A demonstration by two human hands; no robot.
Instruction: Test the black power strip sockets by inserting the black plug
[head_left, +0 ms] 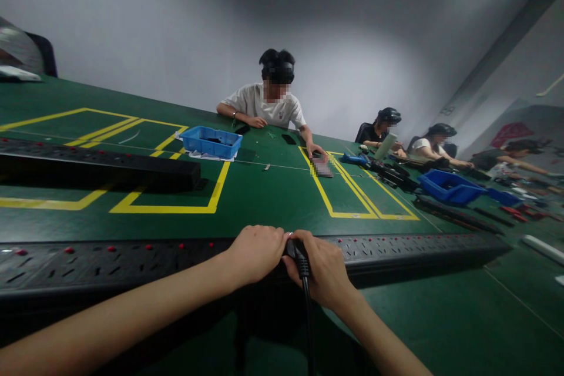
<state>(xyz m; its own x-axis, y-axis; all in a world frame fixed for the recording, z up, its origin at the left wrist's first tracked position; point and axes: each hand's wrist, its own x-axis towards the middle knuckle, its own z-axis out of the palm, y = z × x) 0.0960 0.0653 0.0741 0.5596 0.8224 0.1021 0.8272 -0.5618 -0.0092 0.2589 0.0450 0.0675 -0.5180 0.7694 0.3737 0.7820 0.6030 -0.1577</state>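
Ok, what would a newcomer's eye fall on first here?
Probably the wearer's hands at the lower middle: the left hand beside the right hand, which holds a black plug with its cord running to the bottom edge. Next, the long black power strip with red spots, stretching across most of the view. Beyond it, yellow outlines stand out on the green table.

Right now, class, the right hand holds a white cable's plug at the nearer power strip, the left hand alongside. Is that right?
The cable is black, not white, as the head view shows. The right hand holds its plug at the nearer power strip, the left hand alongside.
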